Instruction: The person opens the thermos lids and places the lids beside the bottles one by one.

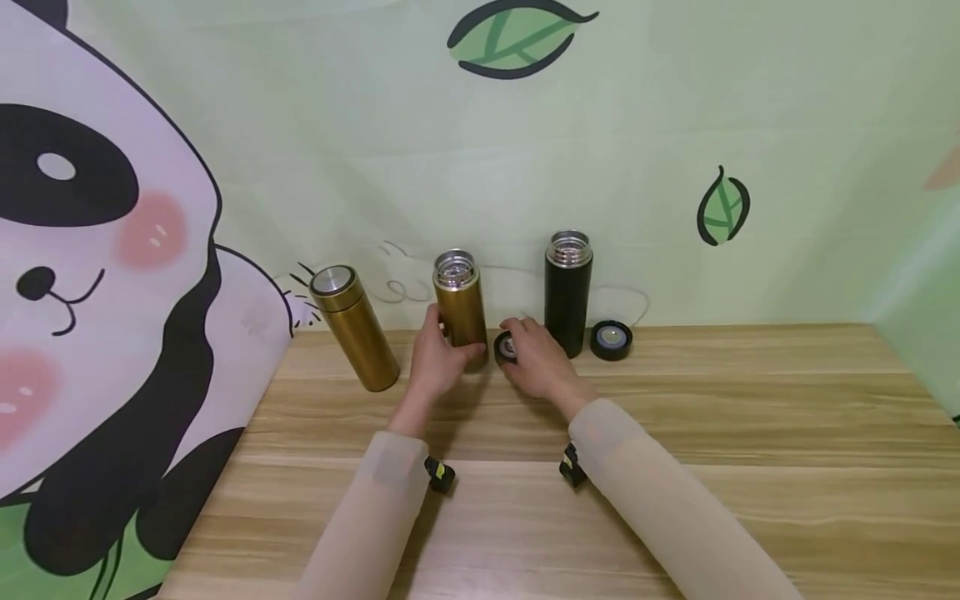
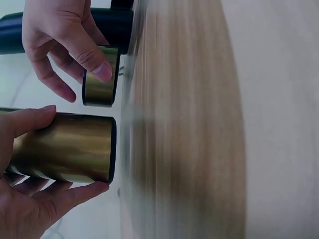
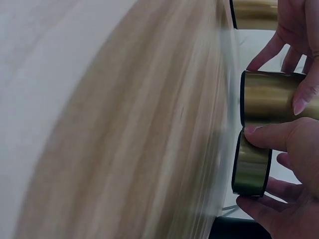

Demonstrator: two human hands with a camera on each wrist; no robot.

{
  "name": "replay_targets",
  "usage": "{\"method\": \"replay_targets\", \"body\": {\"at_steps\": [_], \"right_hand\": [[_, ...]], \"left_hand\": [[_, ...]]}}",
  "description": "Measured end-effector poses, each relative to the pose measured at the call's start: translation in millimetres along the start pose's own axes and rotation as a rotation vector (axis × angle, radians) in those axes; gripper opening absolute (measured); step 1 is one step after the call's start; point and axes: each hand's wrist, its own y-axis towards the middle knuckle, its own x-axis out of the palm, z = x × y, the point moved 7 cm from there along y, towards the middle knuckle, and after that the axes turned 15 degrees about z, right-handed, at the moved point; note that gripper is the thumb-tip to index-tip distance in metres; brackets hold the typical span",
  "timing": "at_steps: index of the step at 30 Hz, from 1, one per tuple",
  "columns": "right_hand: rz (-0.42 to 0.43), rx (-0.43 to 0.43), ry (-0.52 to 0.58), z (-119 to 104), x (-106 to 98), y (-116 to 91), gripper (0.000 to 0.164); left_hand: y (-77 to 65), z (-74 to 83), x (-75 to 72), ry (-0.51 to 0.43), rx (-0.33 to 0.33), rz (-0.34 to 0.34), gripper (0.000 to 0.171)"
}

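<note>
1. Gold bottle, uncapped point(image 1: 465, 312): one, upright at the back of the surface point(image 1: 712, 467), near its middle; bare metal neck and mouth showing.
2. Left hand point(image 1: 437, 363): grip clamped round the lower body of item 1, thumb on one side, fingers on the other.
3. Gold-sided lid point(image 3: 251, 168): one, with dark edges; just beside the base of item 1, on the person's right. Whether it rests on the surface or is slightly raised cannot be told.
4. Right hand point(image 1: 538, 360): grip clamped on item 3, thumb and fingers at opposite sides of its rim.
5. Black bottle point(image 1: 567, 304): one, upright, uncapped, metal neck exposed; just beyond the right hand.
6. Black lid point(image 1: 611, 339): one, lying on the surface just right of item 5, a pale disc facing up.
7. Capped gold bottle point(image 1: 360, 337): one, standing to the left of the left hand, silver disc on top.
8. Sleeves point(image 1: 652, 475): a pair, pale beige, a small black device point(image 1: 440, 474) at each cuff.
9. Backdrop point(image 1: 337, 125): pale green, printed with a panda and leaves.
</note>
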Motion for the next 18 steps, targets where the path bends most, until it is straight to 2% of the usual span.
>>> {"method": "replay_targets", "body": {"at_steps": [9,18], "right_hand": [[-0.010,0.015,-0.016,2.5,10.9,8.8,0.062],[-0.003,0.027,-0.030,3.3,17.0,15.9,0.060]], "left_hand": [[7.0,-8.0,3.3,0.015,-0.030,0.005,0.081],[12.4,-15.0,5.1,-0.017,-0.058,0.027,0.083]]}}
